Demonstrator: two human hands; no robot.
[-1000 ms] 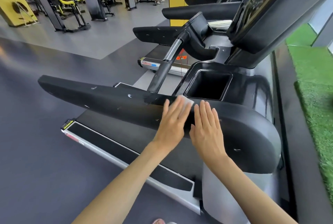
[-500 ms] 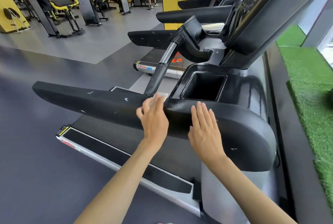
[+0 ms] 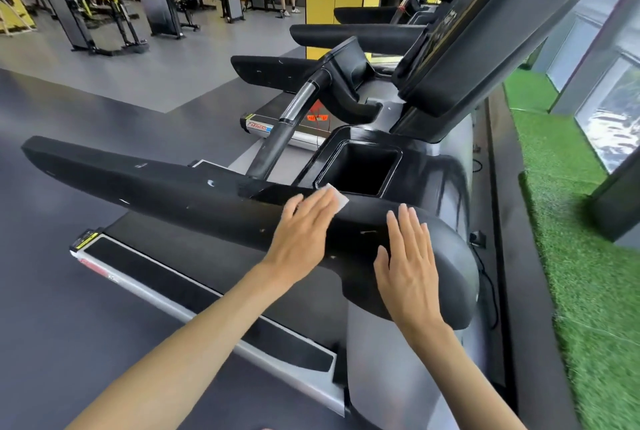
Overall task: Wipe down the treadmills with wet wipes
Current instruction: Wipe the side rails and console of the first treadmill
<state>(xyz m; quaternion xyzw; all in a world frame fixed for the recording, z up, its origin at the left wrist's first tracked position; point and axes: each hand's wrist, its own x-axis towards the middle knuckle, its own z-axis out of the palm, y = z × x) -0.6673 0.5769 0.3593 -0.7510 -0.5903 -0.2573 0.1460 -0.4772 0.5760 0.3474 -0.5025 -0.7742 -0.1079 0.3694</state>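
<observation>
The small white wet wipe is swept back rightward along the long black padded treadmill armrest. It is now pressed flat just beside the near corner of the square black cup-holder recess, at the centre of the frame. Half a second ago it was held further left, at the foot of the slanted black-and-chrome grip bar. The left hand is laid on it with straight fingers, nothing gripped. The right hand is kept flat and open on the armrest's rounded end. A back-and-forth scrub is judged under way, with the armrest's long left stretch probably still to be wiped.
</observation>
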